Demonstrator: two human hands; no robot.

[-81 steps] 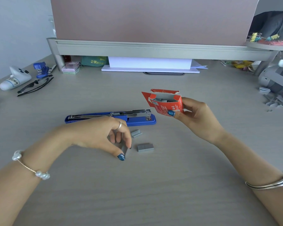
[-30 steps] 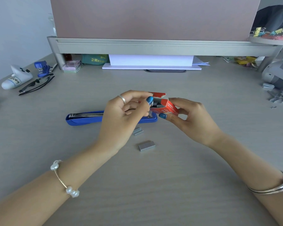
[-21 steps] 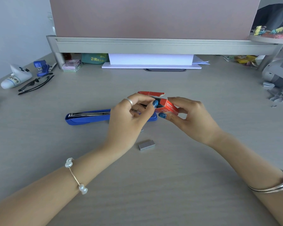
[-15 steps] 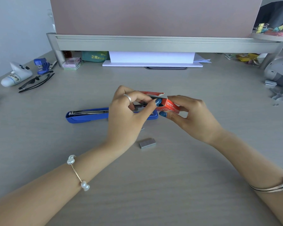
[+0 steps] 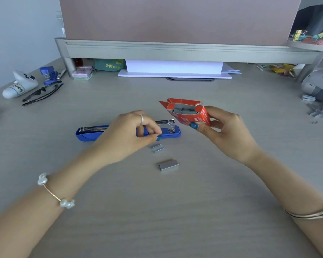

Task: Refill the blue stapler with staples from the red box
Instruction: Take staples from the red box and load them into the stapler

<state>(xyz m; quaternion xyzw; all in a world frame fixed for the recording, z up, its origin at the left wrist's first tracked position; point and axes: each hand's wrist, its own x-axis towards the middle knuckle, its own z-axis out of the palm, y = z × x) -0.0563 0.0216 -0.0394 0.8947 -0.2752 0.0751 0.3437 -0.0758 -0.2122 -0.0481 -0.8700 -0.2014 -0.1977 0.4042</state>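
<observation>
The blue stapler point(image 5: 90, 134) lies flat and opened out on the desk, its metal staple rail point(image 5: 166, 122) facing up. My left hand point(image 5: 127, 136) hovers over its middle, fingertips pinched together; I see nothing between them. My right hand point(image 5: 229, 131) holds the red box point(image 5: 194, 118) just right of the stapler's head, tilted, flaps open, grey staples point(image 5: 183, 110) showing inside. Two loose staple strips lie on the desk in front of the stapler: a smaller strip point(image 5: 157, 147) right under my left fingertips and a larger strip point(image 5: 168, 165) nearer me.
A grey shelf riser point(image 5: 175, 51) with a white paper stack point(image 5: 175, 68) under it spans the back. At far left lie black glasses point(image 5: 43, 94), a white toy-shaped object point(image 5: 19, 86) and a small blue stapler point(image 5: 48, 74). A pile of loose staples point(image 5: 321, 110) sits at right.
My left hand has pulled out of the red box and dropped left toward the loose strips. My right hand has lifted and tilted the box, showing its open top.
</observation>
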